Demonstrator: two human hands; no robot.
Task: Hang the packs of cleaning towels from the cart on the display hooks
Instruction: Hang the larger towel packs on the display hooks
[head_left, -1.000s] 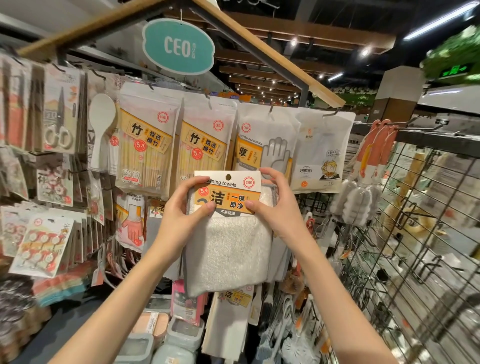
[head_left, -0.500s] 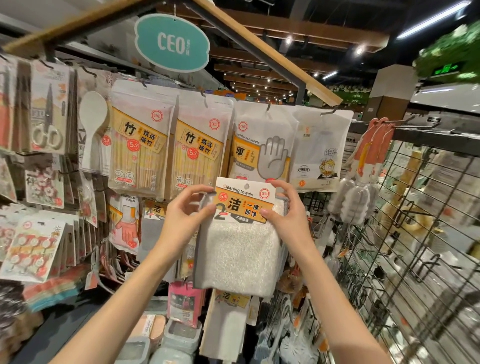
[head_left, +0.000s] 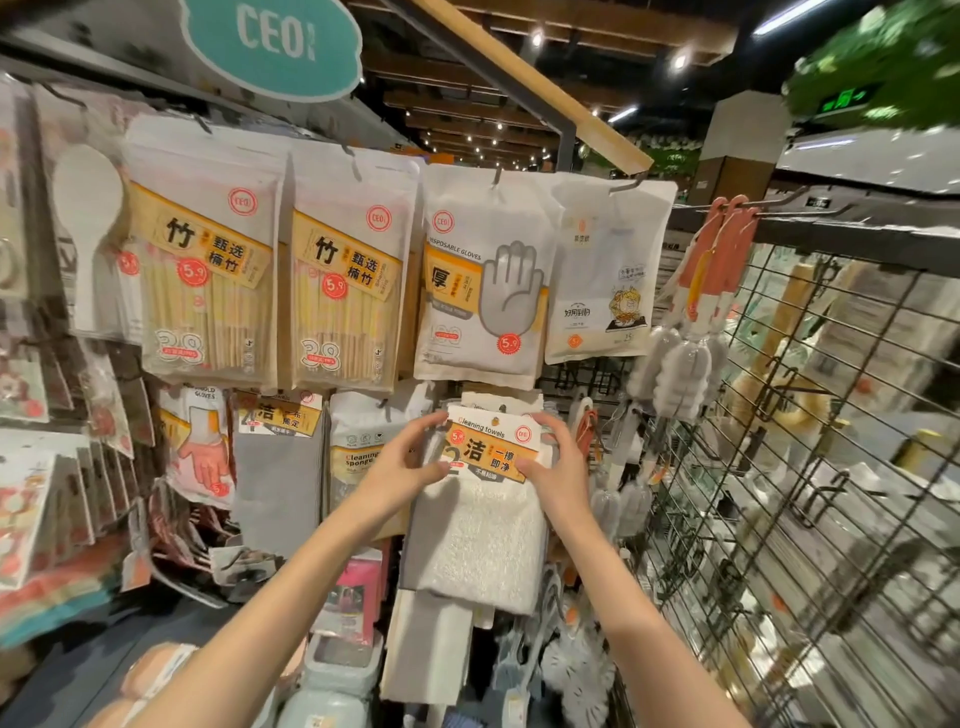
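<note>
Both hands, left hand (head_left: 402, 470) and right hand (head_left: 558, 467), pinching the white fluffy cleaning-towel pack's orange-labelled card header (head_left: 485, 449), have lowered it beneath the disposable-gloves pouch (head_left: 480, 291); hooking seems imminent.

Your left hand (head_left: 400, 470) and right hand (head_left: 558, 470) are bare, both forearms uncovered, with no sleeves, rings or watch showing

I log a teal oval hanging sign (head_left: 270, 44); right of it, a slanting pale wooden beam (head_left: 524, 85); beyond, dark slatted ceiling with spotlights (head_left: 680, 60); lower right, black wire grid panel (head_left: 810, 467).
</note>
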